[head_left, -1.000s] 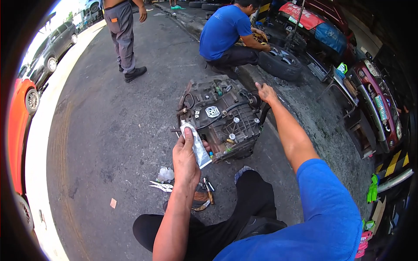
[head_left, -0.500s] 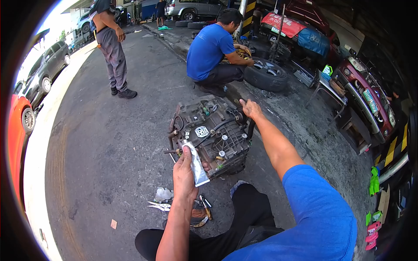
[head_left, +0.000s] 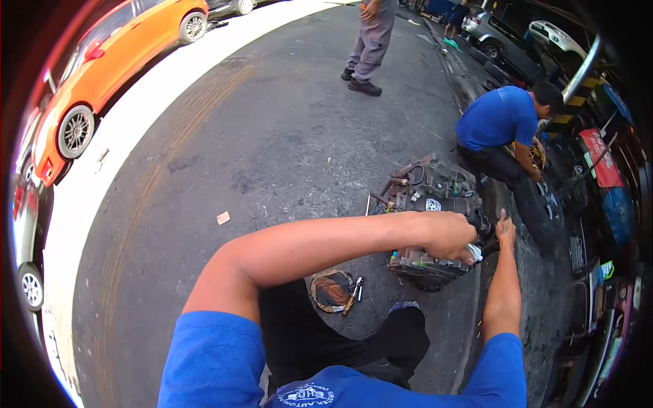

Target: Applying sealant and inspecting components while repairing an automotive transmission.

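A dirty metal gearbox sits on the ground in front of me. My left arm reaches across to its right side, and my left hand is closed round a silver squeeze tube. Only one end of that tube shows beyond the fingers. Beside it, my right hand is closed at the gearbox's right edge, thumb upward, close to a black rounded part. What the right fingers grip is hidden. A pale round piece lies on top of the housing.
Near my knees lie a round tray with a brown rag and hand tools. A co-worker in blue crouches by a wheel at the right. Another person stands farther off. An orange car is parked left.
My view has swung, so the gearbox appears farther right. My left hand has carried the tube from the gearbox's near left across to its right side, beside my right hand.
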Demonstrator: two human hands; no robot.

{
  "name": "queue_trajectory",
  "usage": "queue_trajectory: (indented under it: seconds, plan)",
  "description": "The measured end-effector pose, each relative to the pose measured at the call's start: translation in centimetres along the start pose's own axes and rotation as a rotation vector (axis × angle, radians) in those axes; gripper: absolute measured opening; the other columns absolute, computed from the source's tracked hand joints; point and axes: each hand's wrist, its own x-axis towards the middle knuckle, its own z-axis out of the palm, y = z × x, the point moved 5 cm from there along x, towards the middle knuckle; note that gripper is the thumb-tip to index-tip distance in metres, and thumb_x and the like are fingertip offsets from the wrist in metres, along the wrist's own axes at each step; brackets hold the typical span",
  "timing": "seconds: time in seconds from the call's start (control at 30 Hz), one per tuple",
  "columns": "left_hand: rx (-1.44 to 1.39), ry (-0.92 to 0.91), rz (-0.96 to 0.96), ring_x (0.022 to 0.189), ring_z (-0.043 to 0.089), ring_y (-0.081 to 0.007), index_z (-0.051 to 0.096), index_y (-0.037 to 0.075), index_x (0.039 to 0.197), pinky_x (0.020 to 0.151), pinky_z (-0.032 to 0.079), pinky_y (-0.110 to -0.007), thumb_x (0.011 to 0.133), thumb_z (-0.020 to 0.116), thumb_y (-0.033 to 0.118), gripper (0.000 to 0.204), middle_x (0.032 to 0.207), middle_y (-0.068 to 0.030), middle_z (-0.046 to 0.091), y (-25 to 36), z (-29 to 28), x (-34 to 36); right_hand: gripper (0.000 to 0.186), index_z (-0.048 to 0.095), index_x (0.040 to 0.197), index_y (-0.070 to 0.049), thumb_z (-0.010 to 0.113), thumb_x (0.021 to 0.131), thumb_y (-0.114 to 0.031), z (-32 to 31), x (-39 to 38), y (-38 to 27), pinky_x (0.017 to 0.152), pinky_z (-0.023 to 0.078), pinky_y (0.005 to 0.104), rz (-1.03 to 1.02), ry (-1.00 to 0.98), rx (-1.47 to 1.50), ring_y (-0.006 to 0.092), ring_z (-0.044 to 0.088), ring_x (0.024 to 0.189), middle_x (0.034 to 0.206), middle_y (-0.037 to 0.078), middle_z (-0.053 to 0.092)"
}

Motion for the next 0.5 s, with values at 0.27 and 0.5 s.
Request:
queue_trajectory:
  seconds: [0.27, 0.5]
  plan:
    - [0.348, -0.412, -0.363, 0.091, 0.066, -0.0380, 0.071, 0.000, 0.097, 0.081, 0.053, -0.040, 0.092, 0.059, 0.041, 0.043, 0.089, -0.0171, 0.069, 10.7, 1.4, 6.2, 0.081, 0.060, 0.115, 0.006, 0.026, 0.096, -0.065, 0.1, -0.3, 2.5, 0.095, 0.042, 0.0533, -0.310, -0.161, -0.124, 0.0496, 0.055, 0.111, 0.112, 0.034, 0.061]
    - [0.276, -0.442, -0.140, 0.098, 0.066, -0.0374, 0.069, -0.002, 0.107, 0.085, 0.052, -0.045, 0.090, 0.063, 0.040, 0.045, 0.100, -0.0196, 0.069, 10.9, 0.6, 6.9, 0.077, 0.061, 0.114, 0.005, 0.028, 0.097, -0.063, -2.4, -0.1, 1.0, 0.095, 0.043, 0.0534, -0.023, -0.034, -0.002, 0.0500, 0.055, 0.110, 0.111, 0.034, 0.061]
